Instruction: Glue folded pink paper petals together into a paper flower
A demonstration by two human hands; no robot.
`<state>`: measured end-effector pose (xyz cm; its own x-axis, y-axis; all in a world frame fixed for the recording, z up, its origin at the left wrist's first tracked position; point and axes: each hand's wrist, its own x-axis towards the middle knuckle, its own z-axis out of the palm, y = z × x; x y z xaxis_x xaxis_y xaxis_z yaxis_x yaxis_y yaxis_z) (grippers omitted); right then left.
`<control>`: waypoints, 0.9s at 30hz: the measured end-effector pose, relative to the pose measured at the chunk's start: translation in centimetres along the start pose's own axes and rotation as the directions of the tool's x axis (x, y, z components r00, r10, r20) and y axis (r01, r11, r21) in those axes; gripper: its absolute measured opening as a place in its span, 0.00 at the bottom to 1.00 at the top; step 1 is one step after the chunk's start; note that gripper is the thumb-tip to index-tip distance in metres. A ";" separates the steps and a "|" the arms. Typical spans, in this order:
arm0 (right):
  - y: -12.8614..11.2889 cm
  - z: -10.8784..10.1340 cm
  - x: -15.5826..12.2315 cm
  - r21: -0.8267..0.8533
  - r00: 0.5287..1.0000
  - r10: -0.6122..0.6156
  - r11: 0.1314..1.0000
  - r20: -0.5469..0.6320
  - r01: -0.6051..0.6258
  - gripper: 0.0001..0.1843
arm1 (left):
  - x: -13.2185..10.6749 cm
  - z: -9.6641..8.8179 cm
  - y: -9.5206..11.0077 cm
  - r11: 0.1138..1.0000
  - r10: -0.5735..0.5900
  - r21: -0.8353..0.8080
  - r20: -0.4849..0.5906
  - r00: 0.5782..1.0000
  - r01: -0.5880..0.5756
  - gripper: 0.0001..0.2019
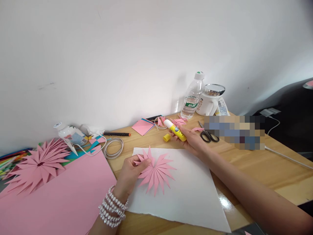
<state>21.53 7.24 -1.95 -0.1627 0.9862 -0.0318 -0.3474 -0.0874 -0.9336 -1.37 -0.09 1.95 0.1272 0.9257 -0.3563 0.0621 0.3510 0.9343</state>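
Between the thumb and fingers of my left hand is the upper left edge of a pink folded-paper flower, whose pointed petals fan out with a gap at the top. It is over a white sheet of paper. My right hand grips a yellow glue stick, uncapped, its white end pointing up and left. The yellow cap lies on the wooden table just left of that hand. Black-handled scissors rest to the right of it.
A water bottle and a white mug stand against the wall. Pink sheets, another pink paper flower and a fallen white bottle occupy the left. A coiled cable and an orange-tipped marker lie behind.
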 end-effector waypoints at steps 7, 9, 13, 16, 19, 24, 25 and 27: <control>-1.9 -0.1 -0.5 -0.187 0.991 -0.136 0.973 -0.002 0.133 0.23 | 0.5 -0.4 -0.3 0.998 -0.067 -0.017 -0.023 0.998 0.066 0.18; -2.2 -0.4 -0.6 -0.492 0.963 -0.248 0.855 -0.108 0.165 0.19 | 0.5 -0.5 -0.3 0.997 -0.075 -0.019 -0.022 0.997 0.075 0.18; -2.4 -2.2 -0.1 -0.946 0.861 -0.472 0.323 -0.188 -0.029 0.08 | 0.6 -0.7 -0.2 0.998 -0.067 -0.010 -0.046 0.997 0.066 0.17; -2.4 -3.7 0.1 -0.992 0.862 -0.497 -0.019 -0.102 -0.128 0.09 | 0.6 -0.8 -0.3 0.998 -0.056 -0.029 -0.039 0.998 0.055 0.17; -2.3 -4.3 0.0 -0.950 0.891 -0.419 -0.162 -0.178 -0.266 0.11 | 0.7 -0.8 -0.6 0.998 -0.054 -0.012 -0.011 0.998 0.054 0.16; -1.9 -3.9 -0.1 -0.900 0.903 -0.355 -0.265 -0.243 -0.346 0.10 | 0.9 -0.8 -1.1 0.995 0.030 0.099 -0.050 0.998 -0.025 0.17; -1.8 -3.8 -0.1 -0.894 0.903 -0.353 -0.277 -0.246 -0.352 0.09 | 1.0 -0.8 -1.2 0.991 0.052 0.128 -0.068 0.996 -0.043 0.18; -1.7 -3.9 -0.1 -0.899 0.903 -0.360 -0.273 -0.236 -0.344 0.08 | 1.1 -0.8 -1.2 0.978 0.107 0.192 -0.109 0.988 -0.085 0.20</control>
<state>25.71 7.87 -1.72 0.1962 0.9548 0.2235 0.9805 -0.1886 -0.0550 -2.07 0.62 0.41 0.0247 0.9678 -0.2504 0.2404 0.2374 0.9412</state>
